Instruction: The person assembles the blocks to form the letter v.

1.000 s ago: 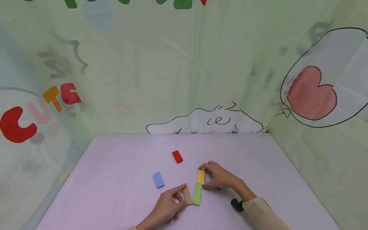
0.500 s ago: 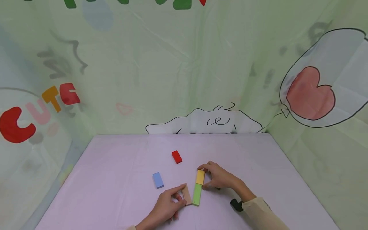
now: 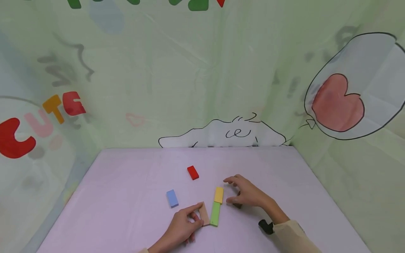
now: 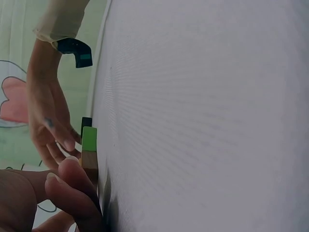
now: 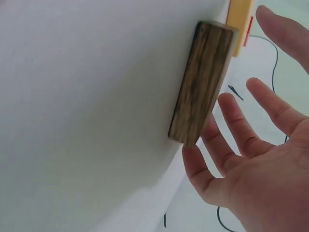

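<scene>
Light wooden block (image 3: 204, 213): one, on the bench (image 3: 126, 186), right of the left hand (image 3: 181, 225), which pinches it with the forefinger at its far end and the thumb near its close end.

Green block (image 3: 215, 213): one, lying just right of the wooden block; the near ends come together and the far ends spread apart, as a narrow V. Whether the two touch cannot be told.

Yellow block (image 3: 218, 195): one, end to end with the green block at its far end, set slightly off to the right.

Right hand (image 3: 248, 192): fingers spread and gently bent, nothing in its grasp, just right of the yellow block and apart from it.

Dark wood-grained block (image 5: 203, 82): one, striped brown, beside the right hand; partly hidden behind it in the head view. Contact with the fingertips cannot be told.

Blue block (image 3: 172, 199): one, lying to the left, well apart from the yellow block.

Red block (image 3: 193, 173): one, farthest back on the bench.

Black wrist fitting (image 3: 266, 227): one, at the cuff of a beige sleeve (image 3: 294, 236).

Pale green printed sheet (image 3: 174, 70): behind the bench.
</scene>
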A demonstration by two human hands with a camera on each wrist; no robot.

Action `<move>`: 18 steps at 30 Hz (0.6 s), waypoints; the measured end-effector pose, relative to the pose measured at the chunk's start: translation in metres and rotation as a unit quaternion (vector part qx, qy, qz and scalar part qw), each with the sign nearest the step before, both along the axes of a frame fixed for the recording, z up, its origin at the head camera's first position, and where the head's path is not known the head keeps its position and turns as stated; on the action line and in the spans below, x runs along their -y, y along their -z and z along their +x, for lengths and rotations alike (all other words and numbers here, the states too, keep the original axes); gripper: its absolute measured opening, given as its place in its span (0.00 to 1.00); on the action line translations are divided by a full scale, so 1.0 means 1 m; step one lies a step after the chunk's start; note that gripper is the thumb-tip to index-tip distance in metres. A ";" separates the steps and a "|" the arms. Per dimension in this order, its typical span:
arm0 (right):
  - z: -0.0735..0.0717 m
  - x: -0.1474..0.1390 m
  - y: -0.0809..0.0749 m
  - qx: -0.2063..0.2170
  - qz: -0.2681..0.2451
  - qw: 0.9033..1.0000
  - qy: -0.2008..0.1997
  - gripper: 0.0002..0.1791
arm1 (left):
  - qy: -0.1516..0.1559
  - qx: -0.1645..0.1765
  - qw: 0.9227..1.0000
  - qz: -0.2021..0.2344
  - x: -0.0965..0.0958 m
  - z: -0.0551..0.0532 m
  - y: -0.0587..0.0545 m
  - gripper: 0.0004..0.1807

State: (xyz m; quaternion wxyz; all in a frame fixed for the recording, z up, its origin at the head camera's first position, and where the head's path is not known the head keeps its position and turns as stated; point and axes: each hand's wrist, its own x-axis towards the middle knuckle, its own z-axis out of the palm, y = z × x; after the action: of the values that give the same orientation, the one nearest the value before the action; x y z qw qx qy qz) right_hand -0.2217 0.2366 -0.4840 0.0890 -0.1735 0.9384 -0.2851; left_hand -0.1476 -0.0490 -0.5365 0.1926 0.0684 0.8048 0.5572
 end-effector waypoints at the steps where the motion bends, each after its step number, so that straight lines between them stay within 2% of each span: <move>1: 0.000 -0.001 -0.001 -0.004 -0.003 1.000 -0.002 0.38 | 0.000 -0.001 1.000 0.000 0.001 0.000 0.000 0.31; 6: 0.007 -0.011 -0.002 -0.012 -0.010 1.000 0.004 0.39 | -0.002 0.003 1.000 0.007 0.001 0.000 -0.002 0.32; 10: 0.014 -0.020 -0.003 -0.022 -0.011 0.999 0.025 0.39 | -0.002 0.001 1.000 0.009 0.000 0.000 -0.001 0.32; 18: 0.026 -0.027 0.004 -0.029 0.033 0.997 0.059 0.42 | -0.002 0.005 1.000 0.012 0.001 0.000 -0.001 0.32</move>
State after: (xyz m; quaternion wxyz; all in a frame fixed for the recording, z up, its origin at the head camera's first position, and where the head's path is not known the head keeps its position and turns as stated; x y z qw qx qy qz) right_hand -0.1952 0.2633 -0.4880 0.0507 -0.1230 0.9580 -0.2540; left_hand -0.1473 -0.0502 -0.5350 0.1951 0.0662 0.7970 0.5677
